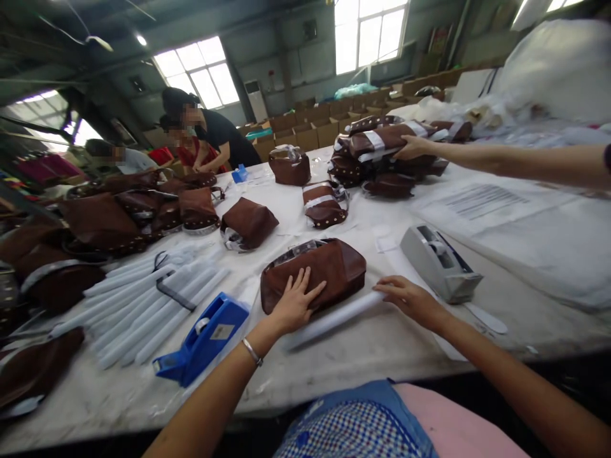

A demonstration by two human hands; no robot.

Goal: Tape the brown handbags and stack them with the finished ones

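A brown leather handbag (334,270) lies on its side on the white-covered table in front of me. My left hand (296,300) rests on it, palm down with the fingers spread. Along the bag's near side runs a white paper roll (341,318). My right hand (405,299) has its thumb and fingers closed on the far right end of that roll. A blue tape dispenser (205,337) stands left of my left forearm, and a grey tape dispenser (442,264) is just beyond my right hand.
Several white rolls (143,312) lie at the left, near heaped brown bags (102,219). More bags (372,152) are stacked ahead, where a co-worker's hand (413,147) touches one. Plastic sheets (515,222) cover the right side. People (224,137) stand across the table.
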